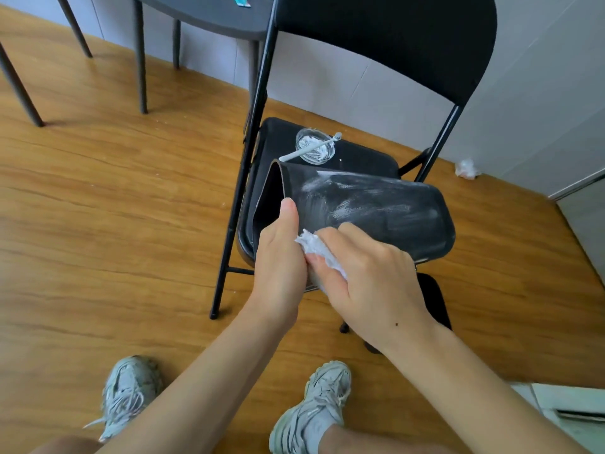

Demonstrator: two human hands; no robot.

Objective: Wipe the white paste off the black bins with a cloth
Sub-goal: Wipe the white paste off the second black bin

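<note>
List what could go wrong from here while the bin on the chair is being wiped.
1. The black bin lies on its side on the folding chair's seat, steadied only by the left hand; hard wiping might roll it off.
2. The glass dish of paste, with a toothbrush across it, sits just behind the bin and could get knocked.
3. The wad of tissue in the right hand is small, so it may just smear the white streaks.

Black plastic bin lies on its side on black folding chair seat, open mouth facing left, upper wall streaked with smeared white paste. Crumpled white cloth pressed against bin's near edge, bunched between two hands.
</note>
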